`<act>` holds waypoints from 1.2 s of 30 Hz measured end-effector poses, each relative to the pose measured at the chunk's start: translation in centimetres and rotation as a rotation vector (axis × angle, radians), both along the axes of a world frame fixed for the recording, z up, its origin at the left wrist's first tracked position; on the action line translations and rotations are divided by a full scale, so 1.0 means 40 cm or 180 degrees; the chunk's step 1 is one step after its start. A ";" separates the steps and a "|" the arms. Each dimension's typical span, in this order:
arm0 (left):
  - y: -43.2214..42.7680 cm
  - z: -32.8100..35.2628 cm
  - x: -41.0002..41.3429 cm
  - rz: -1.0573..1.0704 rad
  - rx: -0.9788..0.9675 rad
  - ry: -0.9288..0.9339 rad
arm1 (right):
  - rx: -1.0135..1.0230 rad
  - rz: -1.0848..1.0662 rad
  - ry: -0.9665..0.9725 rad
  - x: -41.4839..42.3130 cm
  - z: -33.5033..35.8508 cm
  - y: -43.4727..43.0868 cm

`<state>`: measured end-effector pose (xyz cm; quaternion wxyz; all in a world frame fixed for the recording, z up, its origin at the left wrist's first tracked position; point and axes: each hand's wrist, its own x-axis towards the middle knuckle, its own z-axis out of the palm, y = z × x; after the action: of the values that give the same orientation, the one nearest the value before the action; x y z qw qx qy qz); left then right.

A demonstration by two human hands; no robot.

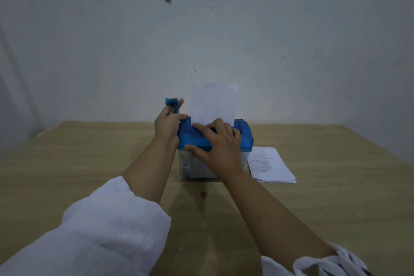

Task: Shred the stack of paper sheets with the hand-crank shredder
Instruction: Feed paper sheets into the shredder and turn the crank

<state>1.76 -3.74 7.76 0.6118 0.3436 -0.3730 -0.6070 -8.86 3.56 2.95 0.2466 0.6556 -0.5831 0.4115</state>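
Note:
A small hand-crank shredder (245, 135) with a blue top and a clear bin stands on the wooden table (89, 163). A white sheet (214, 102) stands upright in its slot. My left hand (167, 122) grips the blue crank handle (171, 102) at the shredder's left side. My right hand (216, 141) rests on the blue top with fingers spread, thumb over the front edge, fingertips at the base of the sheet. Shreds show inside the clear bin (195, 167). A stack of printed paper sheets (268, 164) lies flat to the right of the shredder.
A plain grey wall (201, 29) rises behind the table's far edge. White sleeves cover both my forearms near the bottom of the view.

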 end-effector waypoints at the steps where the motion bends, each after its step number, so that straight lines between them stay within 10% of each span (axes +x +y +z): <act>1: 0.002 -0.001 -0.001 0.0034 -0.0031 0.0014 | 0.0016 0.0007 -0.0011 -0.002 0.000 0.001; 9: 0.000 -0.012 0.023 0.0528 -0.0435 -0.0880 | 0.0200 0.0235 -0.0114 -0.005 0.015 0.011; 17: -0.076 0.112 0.110 0.0638 -0.1803 -0.5581 | 0.0200 0.0071 -0.0197 0.003 0.016 0.000; 36: -0.002 0.090 0.141 0.0530 -0.2728 -0.4693 | 0.0947 -0.0030 -0.0095 -0.002 0.045 0.000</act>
<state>7.40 -3.84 11.35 0.3325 0.4159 -0.8463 0.0119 -8.93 3.57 4.75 0.1399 0.6760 -0.6444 0.3290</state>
